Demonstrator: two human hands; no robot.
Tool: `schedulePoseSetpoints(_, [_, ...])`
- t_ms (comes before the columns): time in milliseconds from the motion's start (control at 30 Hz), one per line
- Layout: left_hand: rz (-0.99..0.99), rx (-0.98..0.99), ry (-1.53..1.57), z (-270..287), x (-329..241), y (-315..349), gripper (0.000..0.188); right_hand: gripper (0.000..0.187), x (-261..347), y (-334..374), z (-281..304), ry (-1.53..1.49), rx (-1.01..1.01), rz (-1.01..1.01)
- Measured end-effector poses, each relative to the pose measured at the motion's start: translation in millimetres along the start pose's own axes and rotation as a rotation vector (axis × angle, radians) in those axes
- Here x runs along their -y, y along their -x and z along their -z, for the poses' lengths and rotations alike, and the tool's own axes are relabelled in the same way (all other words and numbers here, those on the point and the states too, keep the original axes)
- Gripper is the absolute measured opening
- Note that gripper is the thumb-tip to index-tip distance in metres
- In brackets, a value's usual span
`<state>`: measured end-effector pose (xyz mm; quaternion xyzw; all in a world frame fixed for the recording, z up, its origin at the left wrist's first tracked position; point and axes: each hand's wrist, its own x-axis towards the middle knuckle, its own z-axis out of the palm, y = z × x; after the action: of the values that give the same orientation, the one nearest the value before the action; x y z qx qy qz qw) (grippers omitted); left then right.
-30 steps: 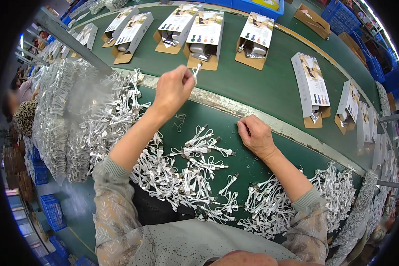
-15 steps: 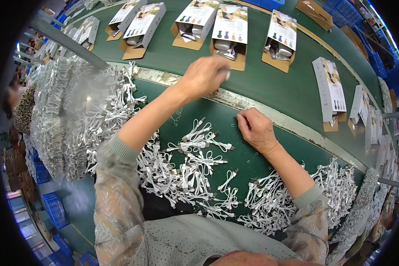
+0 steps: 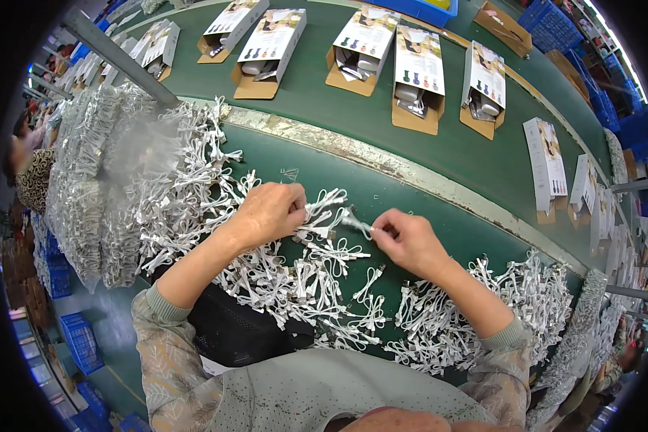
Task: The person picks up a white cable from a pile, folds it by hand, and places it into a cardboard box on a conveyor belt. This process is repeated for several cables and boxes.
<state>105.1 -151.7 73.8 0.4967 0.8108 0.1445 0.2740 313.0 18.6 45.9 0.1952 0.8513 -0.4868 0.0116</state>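
While the right hand (image 3: 412,243) pinches one end of a white cable (image 3: 353,220) between thumb and forefinger, the left hand (image 3: 268,214) sits opposite with its fingers curled in beside some looped cables (image 3: 331,196); its knuckles hide the tips, so I cannot tell whether they grip anything. The pinched cable (slightly blurred) is between the two hands, over the green table (image 3: 475,241). A heap of cables (image 3: 295,284) spreads near the left forearm, and another pile (image 3: 443,331) lies under the right one. Beyond a worn rail (image 3: 338,147), white boxes (image 3: 419,61) lie with brown flaps open toward the person.
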Motion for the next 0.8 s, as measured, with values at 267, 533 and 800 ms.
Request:
schedulePoseSetpoints(267, [0.107, -0.179, 0.224, 6.6, -0.5, -7.0, 0.015, 0.016, -31.8, -93.7, 25.0, -1.056, -0.167, -0.226])
schedulePoseSetpoints(533, [0.122, -0.253, 0.250, 10.6, 2.4, -29.9, 0.021, 0.013, -61.3, -217.7, 59.6, -1.515, -0.666, -0.257])
schedulePoseSetpoints(800, [0.132, -0.477, 0.149, 22.5, 13.4, -103.5, 0.025, 0.039, -52.6, -91.8, 33.7, 0.007, -0.597, 0.064])
